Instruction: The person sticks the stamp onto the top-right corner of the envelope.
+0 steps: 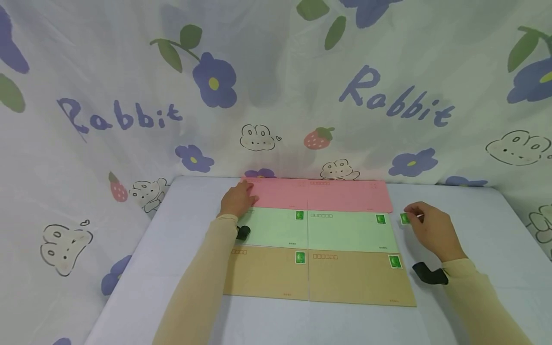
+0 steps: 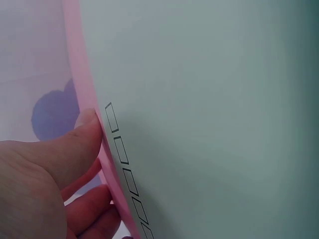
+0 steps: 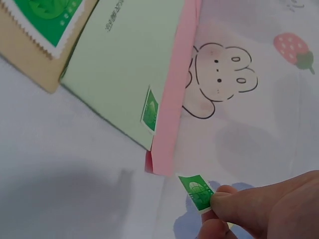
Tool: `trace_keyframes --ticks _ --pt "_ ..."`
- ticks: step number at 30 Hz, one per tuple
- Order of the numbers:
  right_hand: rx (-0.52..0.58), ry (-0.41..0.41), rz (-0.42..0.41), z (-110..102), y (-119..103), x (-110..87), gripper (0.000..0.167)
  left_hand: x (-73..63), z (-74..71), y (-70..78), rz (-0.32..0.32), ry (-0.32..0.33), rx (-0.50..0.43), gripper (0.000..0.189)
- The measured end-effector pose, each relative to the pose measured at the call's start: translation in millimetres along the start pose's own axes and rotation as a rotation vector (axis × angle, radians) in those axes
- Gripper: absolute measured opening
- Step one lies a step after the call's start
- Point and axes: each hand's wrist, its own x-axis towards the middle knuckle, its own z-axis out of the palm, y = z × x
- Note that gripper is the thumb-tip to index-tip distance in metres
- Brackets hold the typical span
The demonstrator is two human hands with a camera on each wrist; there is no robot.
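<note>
My right hand (image 1: 434,232) pinches a small green postage stamp (image 1: 404,218) between thumb and fingertips, just past the right end of the envelopes. In the right wrist view the stamp (image 3: 197,191) has a white border. My left hand (image 1: 237,200) rests on the left end of the left pink envelope (image 1: 280,194), its thumb (image 2: 82,142) against the pink paper. Beside it lies the right pink envelope (image 1: 349,196); no stamp shows on either. In front are two light green envelopes (image 1: 276,229), each with a green stamp (image 1: 381,219) at its top right corner.
Two brown envelopes (image 1: 362,282), also stamped at the top right, form the nearest row. A white cloth (image 1: 345,323) covers the table. Behind it hangs a curtain (image 1: 276,91) printed with flowers, rabbits and strawberries. Black straps (image 1: 430,274) sit at both wrists.
</note>
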Motion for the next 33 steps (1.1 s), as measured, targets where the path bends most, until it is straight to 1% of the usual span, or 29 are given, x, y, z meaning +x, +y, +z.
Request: trace_keyframes --ticks 10,14,23,33 --pt "0.006 0.016 0.023 2 -8 2.3 0.02 -2.1 -0.6 2.0 -0.014 0.003 0.001 0.057" --pt "0.011 0.032 0.009 2 -12 4.1 0.02 -1.7 0.7 0.8 -0.017 0.009 -0.002 0.057" --pt "0.045 0.062 -0.018 8 -16 10.7 0.02 -0.2 1.1 -0.2 -0.001 0.012 -0.008 0.057" --pt "0.088 0.092 -0.052 13 -25 14.8 0.021 -0.6 2.2 -1.1 0.002 0.023 -0.026 0.057"
